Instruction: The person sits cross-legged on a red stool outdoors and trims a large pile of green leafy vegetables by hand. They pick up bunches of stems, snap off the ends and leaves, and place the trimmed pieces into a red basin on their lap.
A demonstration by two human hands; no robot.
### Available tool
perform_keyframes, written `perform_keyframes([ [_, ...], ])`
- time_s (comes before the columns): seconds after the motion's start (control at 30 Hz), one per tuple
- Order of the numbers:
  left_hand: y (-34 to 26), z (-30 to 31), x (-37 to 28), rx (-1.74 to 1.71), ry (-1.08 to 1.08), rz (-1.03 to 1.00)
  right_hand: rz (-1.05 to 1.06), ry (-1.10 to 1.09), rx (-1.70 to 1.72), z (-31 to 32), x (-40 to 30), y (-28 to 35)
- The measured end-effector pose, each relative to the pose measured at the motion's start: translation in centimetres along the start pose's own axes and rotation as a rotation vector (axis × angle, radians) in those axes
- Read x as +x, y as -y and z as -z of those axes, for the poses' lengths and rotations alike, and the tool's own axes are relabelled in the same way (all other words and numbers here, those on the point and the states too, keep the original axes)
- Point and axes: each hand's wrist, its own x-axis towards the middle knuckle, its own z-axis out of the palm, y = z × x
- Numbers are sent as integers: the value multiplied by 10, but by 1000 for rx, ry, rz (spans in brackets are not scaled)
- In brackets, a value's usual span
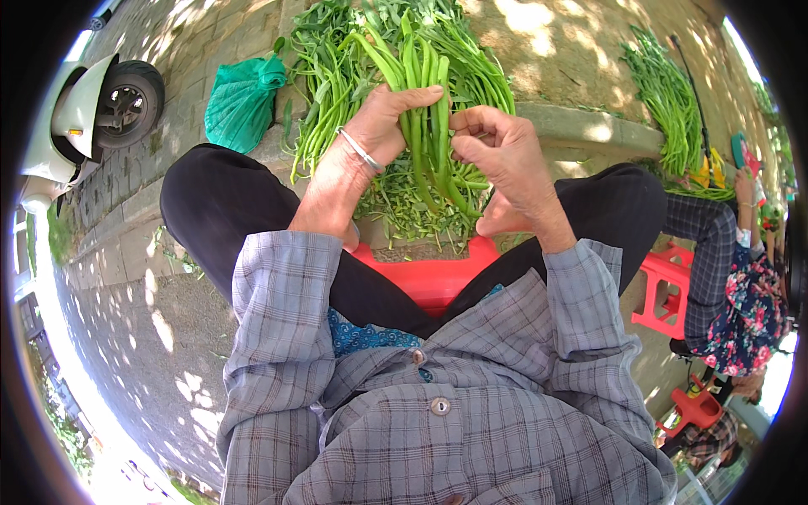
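My left hand (385, 120) is closed around a bunch of thick green stems (424, 136), probably water spinach, with the thumb across the front. A white bangle (360, 150) circles that wrist. Just right of the bunch, my right hand (495, 142) has its fingers curled and thumb near the index finger, close beside the outermost stem. Whether anything is pinched there cannot be made out. Behind the hands lies a large heap of leafy green stalks (328, 82). Below the bunch, torn leaves and short pieces (410, 214) are scattered on the ground between my feet.
A tied green bag (240, 104) sits left of the heap. A scooter's front wheel (129, 104) stands farther left. Under me is a red plastic stool (429, 284). At right, another person (738, 303) sits near a red stool (666, 287) and more greens (672, 101). A low kerb (587, 129) runs across.
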Motion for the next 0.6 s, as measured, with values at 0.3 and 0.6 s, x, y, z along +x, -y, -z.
perform_keyframes([
  [0.3, 9, 11, 7, -57, -45, 94, 224, -38, -445, -5, -1, 0],
  [0.6, 5, 5, 2, -48, -23, 78, 96, -36, -282, -9, 2, -4],
])
